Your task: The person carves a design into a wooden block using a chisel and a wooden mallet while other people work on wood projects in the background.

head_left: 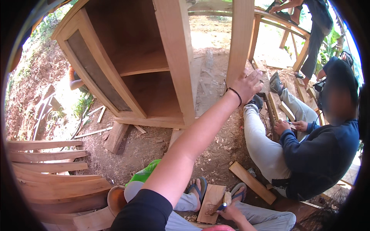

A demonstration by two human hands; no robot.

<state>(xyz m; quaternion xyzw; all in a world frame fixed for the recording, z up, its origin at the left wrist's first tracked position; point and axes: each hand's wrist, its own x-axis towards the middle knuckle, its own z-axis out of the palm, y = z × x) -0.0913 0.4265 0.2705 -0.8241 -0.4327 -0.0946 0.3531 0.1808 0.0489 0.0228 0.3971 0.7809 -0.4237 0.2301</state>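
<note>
My left arm [177, 161], in a black short sleeve with a dark bracelet, stretches forward and to the right. My left hand [246, 85] is open with fingers spread, in front of the lower part of an upright wooden post [241, 38]; I cannot tell whether it touches the post. Low down between my sandalled feet lies a wooden board [212, 192] with a carved mark. Over it my right hand [230, 212] is closed round a slim tool with a blue part [222, 207]; its kind is unclear. A small wood piece [227, 198] stands by that hand.
A wooden cabinet [173, 50] stands ahead on the left. Curved planks [58, 184] are stacked at lower left. At right a person in a dark top [320, 154] sits with a small tool; another is by a wooden frame [285, 27]. A loose plank [252, 183] lies nearby.
</note>
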